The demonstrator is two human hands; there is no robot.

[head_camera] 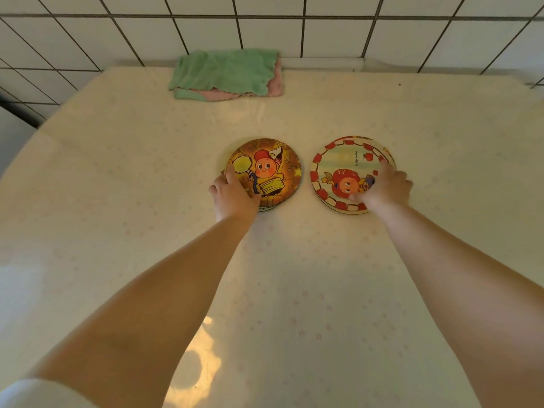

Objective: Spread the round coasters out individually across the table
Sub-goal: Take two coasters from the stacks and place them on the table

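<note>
Two small stacks of round cartoon coasters lie side by side at the middle of the table. The left stack's top coaster (270,169) is orange-yellow with a red-capped figure. My left hand (234,194) grips its near-left edge, thumb on top. The right stack's top coaster (343,169) is pale with a red-block border and an apple-headed figure. My right hand (382,187) grips its right side, thumb pressed on the face. Edges of further coasters peek out beneath both top ones.
A folded green and pink cloth (226,73) lies at the table's far edge against the white tiled wall (323,33). The cream tablecloth (294,290) with faint star print covers the whole table. The table's left edge runs diagonally at the far left.
</note>
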